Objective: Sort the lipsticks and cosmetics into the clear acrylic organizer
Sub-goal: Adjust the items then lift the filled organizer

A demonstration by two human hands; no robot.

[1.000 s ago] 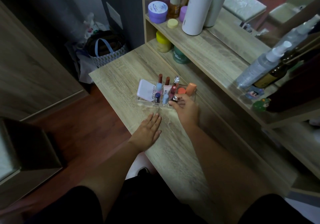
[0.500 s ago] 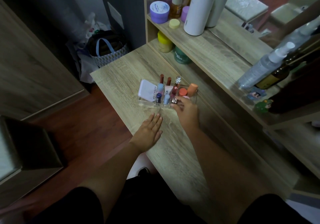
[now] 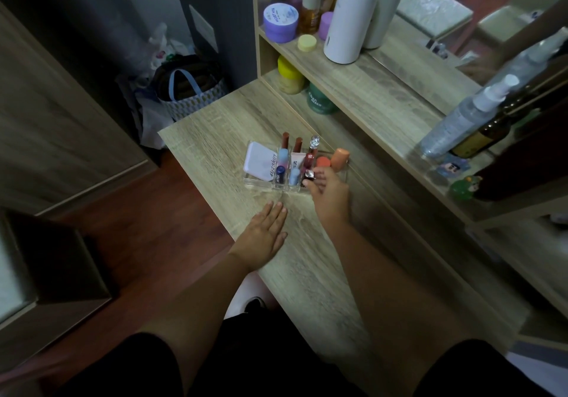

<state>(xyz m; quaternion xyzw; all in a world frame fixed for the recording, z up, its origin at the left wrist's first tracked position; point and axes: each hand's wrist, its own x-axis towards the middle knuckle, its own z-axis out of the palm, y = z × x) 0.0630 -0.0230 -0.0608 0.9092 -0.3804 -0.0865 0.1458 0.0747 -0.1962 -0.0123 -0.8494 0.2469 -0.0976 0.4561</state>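
The clear acrylic organizer [image 3: 257, 181] stands mid-table. It holds a white compact [image 3: 259, 163], two brown lipsticks [image 3: 285, 139], a blue stick [image 3: 279, 177], pale blue tubes [image 3: 283, 156], a clear-capped gloss [image 3: 314, 146] and two orange items [image 3: 339, 158]. My right hand [image 3: 330, 195] reaches into the organizer's front right part. Its thumb and fingertips pinch a small silver-capped lipstick [image 3: 309, 175]. My left hand [image 3: 264, 233] lies flat on the wooden table [image 3: 215, 150] just in front of the organizer, fingers spread, holding nothing.
A raised shelf behind carries a purple jar [image 3: 280, 23], bottles, a white cylinder [image 3: 350, 18] and a spray bottle [image 3: 461, 119]. A yellow jar [image 3: 289, 75] and a green jar [image 3: 319, 101] sit below it. A bag [image 3: 187, 89] stands on the floor past the table's left edge.
Almost nothing differs. My right hand's fingers stay at the organizer's front right slot with the small lipstick, and my left hand rests in the same spot.
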